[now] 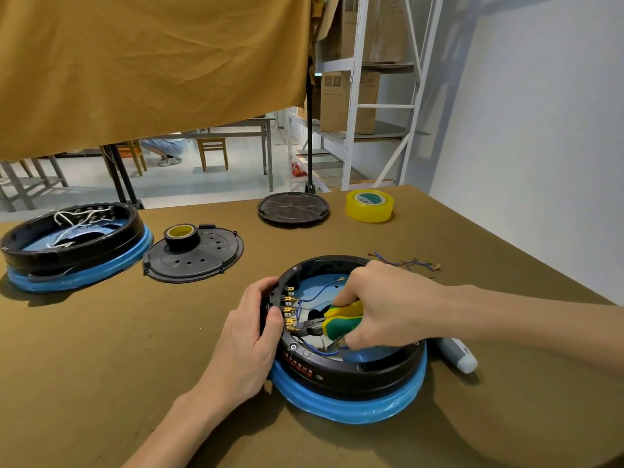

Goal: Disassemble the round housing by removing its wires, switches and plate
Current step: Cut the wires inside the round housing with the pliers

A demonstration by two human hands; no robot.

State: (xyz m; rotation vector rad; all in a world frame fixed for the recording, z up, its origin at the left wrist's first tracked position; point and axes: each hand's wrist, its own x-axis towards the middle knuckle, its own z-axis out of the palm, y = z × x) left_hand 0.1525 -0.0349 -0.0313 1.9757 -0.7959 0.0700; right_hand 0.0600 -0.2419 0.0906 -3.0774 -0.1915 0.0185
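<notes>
two hands work the round housing (351, 373), a black ring on a blue-wrapped base, open on top. the left hand (251, 336) clasps its near-left rim beside a row of brass terminals (289, 310). the right hand (378, 305) squeezes yellow-green pliers (332, 320), nose at those terminals. a blue wire (317, 292) loops just above the nose. loose wires (405, 263) lie beyond the right hand.

Both forearms are bare up to the frame edge, with no sleeve, cuff or glove on either. The left hand (251, 336) is bare, with no ring, watch or band at the wrist. The right hand (388, 307) is likewise bare, its wrist plain. The fingers (270, 319) show short, unpainted nails where these can be made out.
</notes>
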